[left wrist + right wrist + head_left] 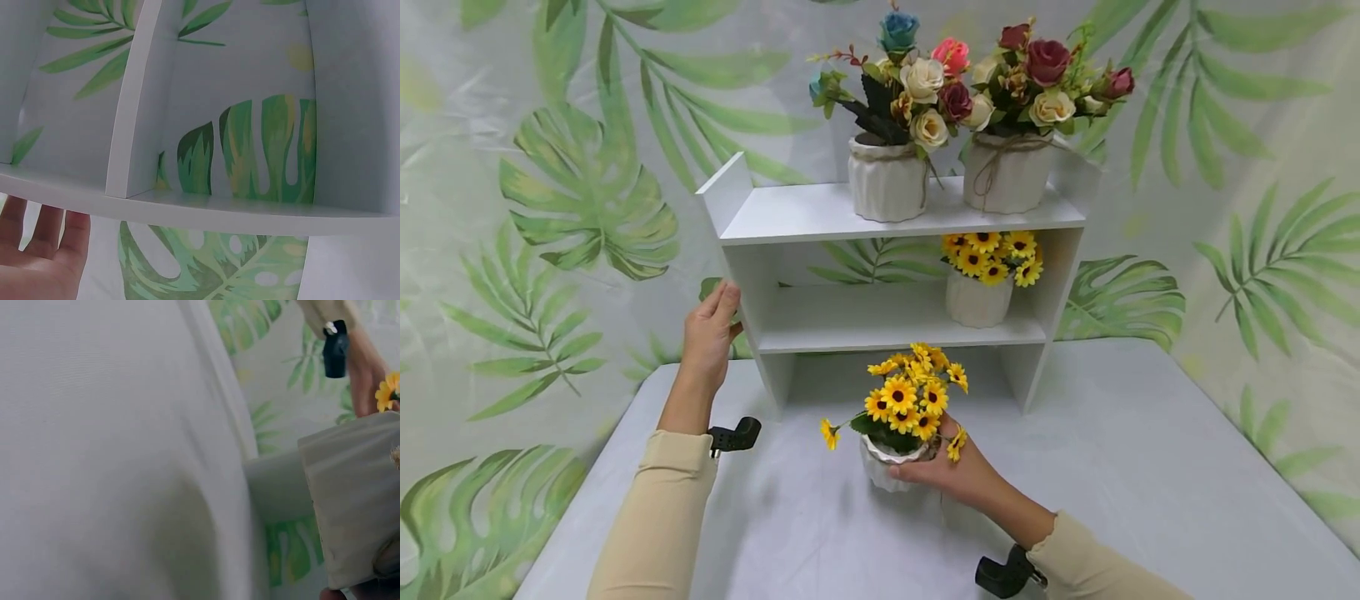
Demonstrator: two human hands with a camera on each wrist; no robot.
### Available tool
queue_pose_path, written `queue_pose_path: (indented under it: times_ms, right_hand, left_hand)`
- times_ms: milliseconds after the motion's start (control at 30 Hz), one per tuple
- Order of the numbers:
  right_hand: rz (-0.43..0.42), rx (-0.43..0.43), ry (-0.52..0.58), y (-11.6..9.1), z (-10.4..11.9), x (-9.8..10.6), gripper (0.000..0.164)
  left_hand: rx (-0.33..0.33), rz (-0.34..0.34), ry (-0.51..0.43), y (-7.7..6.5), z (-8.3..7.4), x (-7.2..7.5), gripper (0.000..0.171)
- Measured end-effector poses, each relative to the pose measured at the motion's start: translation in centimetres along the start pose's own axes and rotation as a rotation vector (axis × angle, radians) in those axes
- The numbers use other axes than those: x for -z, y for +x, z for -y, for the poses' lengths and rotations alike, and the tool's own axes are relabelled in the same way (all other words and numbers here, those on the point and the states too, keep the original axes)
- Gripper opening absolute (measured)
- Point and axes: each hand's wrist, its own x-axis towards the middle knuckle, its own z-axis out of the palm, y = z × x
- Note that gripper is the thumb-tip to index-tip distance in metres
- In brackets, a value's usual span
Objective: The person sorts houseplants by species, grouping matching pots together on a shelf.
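Note:
My right hand (pixel 958 471) grips a small white pot (pixel 880 468) of yellow sunflowers (pixel 910 396), held in front of the shelf's lower opening. In the right wrist view the pot (pixel 353 494) fills the right side, with a fingertip (pixel 332 594) at its lower edge. My left hand (pixel 706 337) is at the outer left side of the white shelf (pixel 850 321). The left wrist view shows its fingers (pixel 47 231) extended against the panel, their tips partly hidden by the panel's edge.
Two white pots (pixel 887 183) (pixel 1007 179) of mixed roses stand on the top board. Another sunflower pot (pixel 979 300) sits at the right of the middle board. Behind the pale table (pixel 1150 467) hangs a leaf-patterned cloth (pixel 1247 125).

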Motion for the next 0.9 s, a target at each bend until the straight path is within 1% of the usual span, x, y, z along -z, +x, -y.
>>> queue_pose_path:
  times_ms: [100, 200, 333, 467, 667, 900]
  right_hand:
    - [-0.003, 0.02, -0.006, 0.2, 0.8, 0.6, 0.095]
    - [0.01, 0.016, -0.004, 0.5, 1.9, 1.1, 0.096]
    - [0.031, 0.033, -0.017, 1.2, 3.6, 1.9, 0.097]
    - [0.027, 0.061, -0.031, 1.8, 5.2, 2.6, 0.095]
    - [0.032, 0.088, -0.044, 2.6, 6.9, 3.3, 0.094]
    - [0.039, 0.129, -0.01, 4.5, 8.8, 4.0, 0.092]
  left_hand:
    - [-0.002, -0.001, -0.003, 0.1, 0.0, 0.0, 0.058]
    - [0.004, 0.002, 0.004, 0.1, 0.0, 0.0, 0.058]
    - [0.008, 0.006, 0.013, 0.1, 0.0, 0.2, 0.059]
    - [0.0, 0.012, 0.018, 0.1, 0.0, 0.2, 0.061]
    - [0.002, 0.012, 0.024, 0.1, 0.0, 0.2, 0.059]
    - [0.002, 0.019, 0.023, 0.1, -0.1, 0.3, 0.059]
